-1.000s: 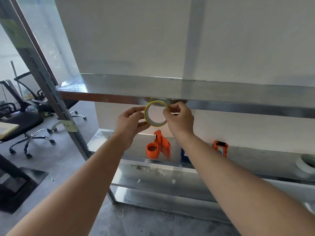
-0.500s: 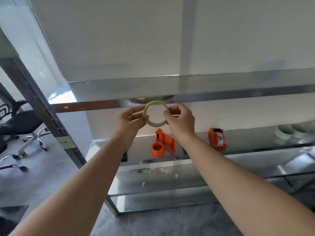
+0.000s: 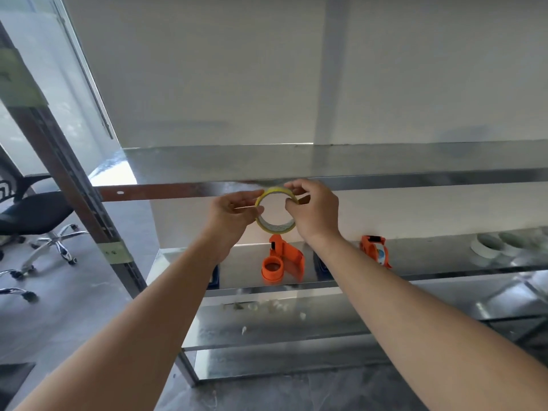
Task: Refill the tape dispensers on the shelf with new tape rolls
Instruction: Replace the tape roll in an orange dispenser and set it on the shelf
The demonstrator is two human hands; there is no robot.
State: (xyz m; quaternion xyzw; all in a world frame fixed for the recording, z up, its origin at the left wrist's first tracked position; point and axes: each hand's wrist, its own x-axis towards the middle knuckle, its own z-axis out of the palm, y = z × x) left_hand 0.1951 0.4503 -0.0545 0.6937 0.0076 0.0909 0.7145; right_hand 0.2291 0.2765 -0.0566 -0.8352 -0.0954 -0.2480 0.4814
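I see the tape roll point(image 3: 277, 228), now tilted rather than face-on as earlier, pinched between left hand point(image 3: 234, 212) and right hand point(image 3: 317, 212), above the orange dispenser point(image 3: 281, 262), against the upper shelf point(image 3: 415, 164) edge.

1 black office chair point(image 3: 32, 212) (chrome wheeled base) stands left on grey floor point(image 3: 74, 315); white wall point(image 3: 207, 69) behind.

The tape roll point(image 3: 275, 229) is yellow, the orange dispenser point(image 3: 283, 262) matches the second orange dispenser point(image 3: 374, 251), the shelf point(image 3: 355, 161) is silvery, and the blurred rolls point(image 3: 486, 247) seem white.
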